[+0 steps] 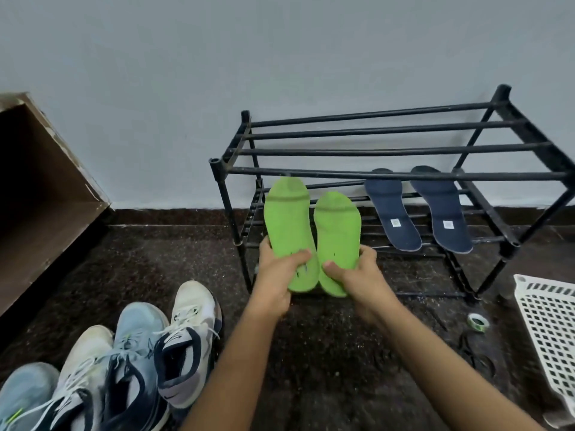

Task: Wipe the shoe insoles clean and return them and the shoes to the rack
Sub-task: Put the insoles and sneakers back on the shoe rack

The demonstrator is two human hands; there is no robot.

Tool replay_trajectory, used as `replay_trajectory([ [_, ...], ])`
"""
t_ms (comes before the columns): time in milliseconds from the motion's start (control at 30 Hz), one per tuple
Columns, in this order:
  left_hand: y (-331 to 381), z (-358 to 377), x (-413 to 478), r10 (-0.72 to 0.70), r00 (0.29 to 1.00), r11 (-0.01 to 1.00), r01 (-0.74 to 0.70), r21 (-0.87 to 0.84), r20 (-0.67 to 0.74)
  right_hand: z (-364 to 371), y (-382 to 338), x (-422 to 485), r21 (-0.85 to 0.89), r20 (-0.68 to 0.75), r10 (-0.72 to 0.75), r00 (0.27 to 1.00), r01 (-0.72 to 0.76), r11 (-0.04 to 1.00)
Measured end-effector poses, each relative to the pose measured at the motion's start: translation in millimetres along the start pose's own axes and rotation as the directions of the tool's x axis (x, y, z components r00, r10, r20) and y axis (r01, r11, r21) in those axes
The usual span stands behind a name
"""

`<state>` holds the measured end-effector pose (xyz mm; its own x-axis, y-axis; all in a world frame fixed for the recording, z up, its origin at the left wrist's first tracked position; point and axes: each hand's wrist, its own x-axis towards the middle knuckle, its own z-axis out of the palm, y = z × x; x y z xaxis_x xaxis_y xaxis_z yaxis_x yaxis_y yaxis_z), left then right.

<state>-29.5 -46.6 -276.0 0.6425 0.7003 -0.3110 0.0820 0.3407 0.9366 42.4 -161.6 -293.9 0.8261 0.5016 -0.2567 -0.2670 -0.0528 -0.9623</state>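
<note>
Fingers (294, 259) of left hand (275, 279) and right hand (361, 275) grip heel ends of green insoles (287, 219).

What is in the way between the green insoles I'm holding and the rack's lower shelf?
Nothing visible. The green insoles, gripped by the left hand and right hand, face the rack, bare at left; the blue insoles lean at its right.

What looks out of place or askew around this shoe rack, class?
Four sneakers stand crowded on the floor at lower left, not on the black rack. A roll of green tape lies loose on the floor right of the rack, and the white plastic basket beside it looks tipped.
</note>
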Motion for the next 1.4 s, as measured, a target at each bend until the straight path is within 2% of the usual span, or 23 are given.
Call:
replay_trajectory([
  [200, 27.9, -1.2, 70.9, 0.025, 0.996, 0.993, -0.015, 0.115, -0.083, 8.7, -25.1, 78.3, -0.099, 0.014, -0.018, 1.0, 0.02, 0.995],
  [300, 16.8, -13.1, 97.0, 0.033, 0.995, 0.966, -0.007, 0.258, -0.096, 15.4, -23.5, 99.1, -0.209, 0.012, -0.039, 0.999, 0.041, 0.977],
  [400, 4.7, -20.3, 111.0, 0.066, 0.993, 0.908, -0.019, 0.418, -0.099, 20.4, -20.7, 109.2, -0.366, 0.001, -0.08, 0.997, 0.074, 0.928],
  [500, 0.1, -18.4, 116.7, 0.115, 0.988, 0.835, -0.042, 0.549, -0.1, 25.6, -14.3, 117.6, -0.452, -0.022, -0.122, 0.992, 0.099, 0.887],
  [700, 2.9, -6.8, 126.7, 0.183, 0.983, 0.664, -0.122, 0.738, -0.001, 31.7, -1.2, 127.2, -0.59, -0.059, -0.229, 0.972, 0.151, 0.793],
  [800, 2.0, -6.3, 131.8, 0.209, 0.977, 0.621, -0.158, 0.768, 0.032, 33.6, 4.1, 126.4, -0.62, -0.071, -0.259, 0.963, 0.161, 0.768],
  [967, -2.2, -7.9, 136.0, 0.206, 0.978, 0.6, -0.158, 0.784, 0.04, 28.7, 10.3, 118.1, -0.586, -0.147, -0.283, 0.948, 0.147, 0.797],
  [1400, -3.1, -14.9, 143.8, 0.256, 0.967, 0.585, -0.147, 0.797, -0.009, 57.8, 16.2, 124.7, -0.578, -0.097, -0.248, 0.964, 0.148, 0.802],
])
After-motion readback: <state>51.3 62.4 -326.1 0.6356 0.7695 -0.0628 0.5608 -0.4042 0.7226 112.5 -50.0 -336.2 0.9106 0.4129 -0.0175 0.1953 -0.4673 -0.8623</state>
